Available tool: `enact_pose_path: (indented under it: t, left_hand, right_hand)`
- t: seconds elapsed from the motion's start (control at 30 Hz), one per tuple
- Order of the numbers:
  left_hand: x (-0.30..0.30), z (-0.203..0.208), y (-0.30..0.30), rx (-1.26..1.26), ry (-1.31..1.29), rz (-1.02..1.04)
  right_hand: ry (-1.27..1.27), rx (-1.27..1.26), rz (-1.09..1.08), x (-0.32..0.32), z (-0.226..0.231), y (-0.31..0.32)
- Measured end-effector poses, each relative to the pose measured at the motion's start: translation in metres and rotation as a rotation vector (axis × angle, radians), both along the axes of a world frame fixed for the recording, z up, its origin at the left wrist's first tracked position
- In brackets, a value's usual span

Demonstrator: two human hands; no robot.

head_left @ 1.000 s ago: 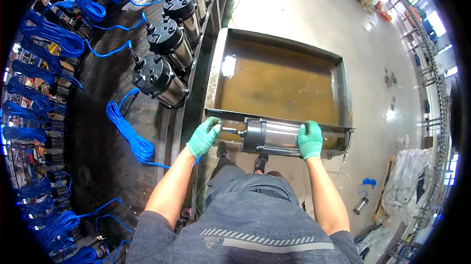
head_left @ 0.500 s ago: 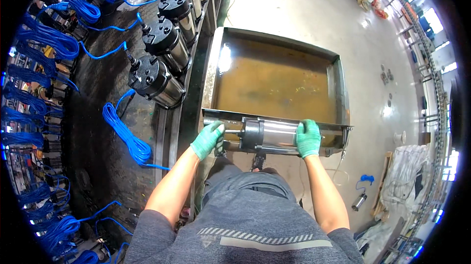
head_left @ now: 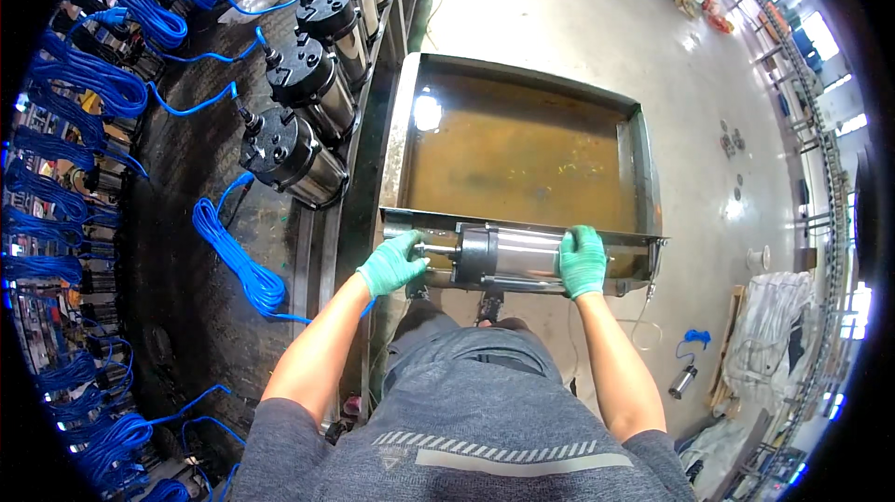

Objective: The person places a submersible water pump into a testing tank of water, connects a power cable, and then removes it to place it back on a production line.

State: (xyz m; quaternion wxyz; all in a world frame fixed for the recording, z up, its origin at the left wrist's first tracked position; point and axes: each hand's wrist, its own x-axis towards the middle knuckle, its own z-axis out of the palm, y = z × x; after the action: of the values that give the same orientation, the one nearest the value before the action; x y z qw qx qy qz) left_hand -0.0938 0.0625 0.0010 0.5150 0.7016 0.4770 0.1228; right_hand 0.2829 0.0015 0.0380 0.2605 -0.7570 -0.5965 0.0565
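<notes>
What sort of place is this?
It's likely a factory workshop. Similar black-capped metal cylinders stand in a row, many coils of blue cable crowd the left side, and a wide, rectangular metal tank appears to hold brownish liquid.

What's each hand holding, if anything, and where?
Right hand holds a silver metal cylinder by its right end. Left hand is at the thin silver rod; grip unclear.

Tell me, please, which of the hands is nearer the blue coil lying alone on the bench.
Left. The left hand is right of the blue coil; the right hand, on the steel cylinder, is farther right.
</notes>
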Motion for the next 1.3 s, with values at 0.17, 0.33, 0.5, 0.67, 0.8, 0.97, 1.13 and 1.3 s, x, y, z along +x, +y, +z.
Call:
enact_pose_path:
  t: [0.17,0.33,0.5,0.67,0.8,0.97,1.13,1.3]
  left_hand:
    - [0.007,0.028,-0.009,-0.089,-0.081,0.075]
    - [0.003,0.021,-0.015,0.103,-0.425,0.147]
    - [0.004,0.028,0.000,-0.081,0.217,-0.104]
    - [0.006,0.024,-0.015,-0.195,-0.487,0.124]
    - [-0.005,0.019,-0.008,-0.244,-0.343,0.079]
    - [-0.001,0.006,-0.006,0.089,-0.012,0.012]
    - [0.009,0.012,-0.012,0.067,0.038,0.109]
    - [0.022,0.016,-0.023,0.049,0.015,0.276]
  right_hand:
    - [-0.011,-0.013,-0.001,0.000,0.002,0.000]
    - [-0.010,-0.011,0.006,-0.001,0.002,0.000]
    - [-0.025,-0.003,0.002,0.000,0.001,0.000]
    - [-0.017,-0.002,0.007,0.000,0.000,-0.001]
    - [-0.018,0.010,0.009,0.000,0.000,-0.001]
    - [-0.020,-0.005,0.008,-0.001,0.002,0.000]
    - [-0.023,-0.018,-0.003,-0.003,0.004,-0.001]
    - [-0.022,-0.027,-0.011,-0.001,0.003,-0.002]
